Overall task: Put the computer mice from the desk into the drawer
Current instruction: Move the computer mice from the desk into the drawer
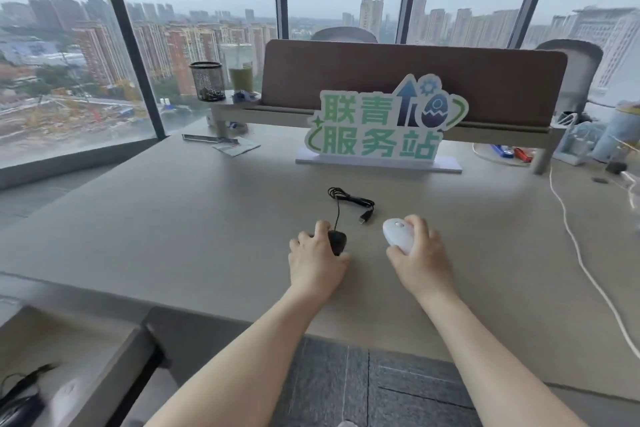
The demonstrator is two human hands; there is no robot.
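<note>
While the left hand (317,262) closes around the black wired mouse (337,241) mid-desk (173,218), the right hand (420,253) clasps the white mouse (398,234) beside it, drawer (114,367) open at the front-left corner.

I see a pale grey table (180,225) carrying a green-lettered sign (381,130) on its white base at the back. Nearer me lie a black mouse (337,241) with its coiled cable (349,199) and a white mouse (398,236); papers (235,146) lie at the back left.
</note>
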